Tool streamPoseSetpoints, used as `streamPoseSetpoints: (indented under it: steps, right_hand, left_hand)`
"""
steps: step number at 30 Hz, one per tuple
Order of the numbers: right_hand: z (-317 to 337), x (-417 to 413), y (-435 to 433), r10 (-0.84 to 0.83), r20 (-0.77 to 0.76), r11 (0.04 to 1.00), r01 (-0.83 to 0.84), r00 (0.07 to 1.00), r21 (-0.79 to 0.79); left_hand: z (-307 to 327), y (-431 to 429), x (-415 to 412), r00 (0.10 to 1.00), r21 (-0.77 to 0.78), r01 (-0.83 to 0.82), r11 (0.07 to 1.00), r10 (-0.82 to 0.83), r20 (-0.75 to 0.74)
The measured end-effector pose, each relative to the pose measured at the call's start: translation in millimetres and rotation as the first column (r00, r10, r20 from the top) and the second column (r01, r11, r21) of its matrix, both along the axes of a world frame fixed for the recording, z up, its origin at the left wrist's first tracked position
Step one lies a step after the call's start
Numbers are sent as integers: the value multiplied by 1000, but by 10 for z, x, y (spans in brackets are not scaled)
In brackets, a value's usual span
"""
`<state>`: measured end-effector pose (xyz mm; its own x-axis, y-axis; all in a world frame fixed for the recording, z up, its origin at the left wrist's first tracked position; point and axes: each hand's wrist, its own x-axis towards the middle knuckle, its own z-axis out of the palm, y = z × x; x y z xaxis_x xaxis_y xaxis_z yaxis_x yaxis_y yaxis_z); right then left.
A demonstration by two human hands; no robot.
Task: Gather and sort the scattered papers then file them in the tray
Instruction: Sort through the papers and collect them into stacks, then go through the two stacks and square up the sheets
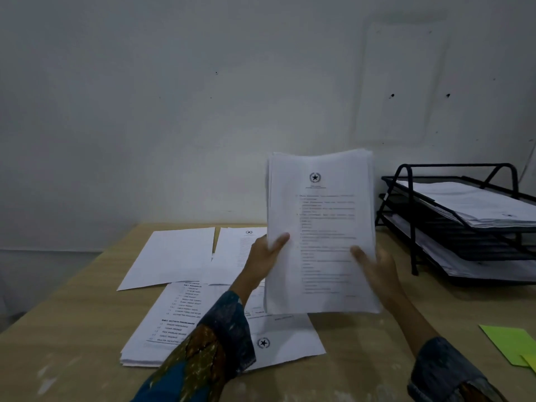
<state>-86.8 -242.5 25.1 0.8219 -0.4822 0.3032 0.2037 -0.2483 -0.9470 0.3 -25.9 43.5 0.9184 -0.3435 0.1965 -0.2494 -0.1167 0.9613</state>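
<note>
I hold a thick stack of printed papers (pixel 320 227) upright above the table; its top page bears a star emblem. My left hand (pixel 265 256) grips the stack's left edge, thumb on the front. My right hand (pixel 377 269) grips the lower right edge. More papers lie on the table: a blank sheet (pixel 171 256) at the back left, a printed page (pixel 237 253) beside it, a stack with a table of contents (pixel 171 317) and a sheet with a star emblem (pixel 284 340) in front. A black tiered wire tray (pixel 412 204) stands at the right, with papers in its shelves.
The wooden table (pixel 72 329) meets a pale wall at the back, and its left edge runs diagonally. Green sticky notes (pixel 510 342) lie at the front right. Patterned sleeves cover both forearms.
</note>
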Motion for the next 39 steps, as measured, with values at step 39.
streamPoseSetpoints:
  steps: [39]
  right_hand:
    - [-745,-76,-202,-282,-247,933,206,927,-294]
  left_hand:
    - [-619,400,594,842,444,-457,771,535,-62]
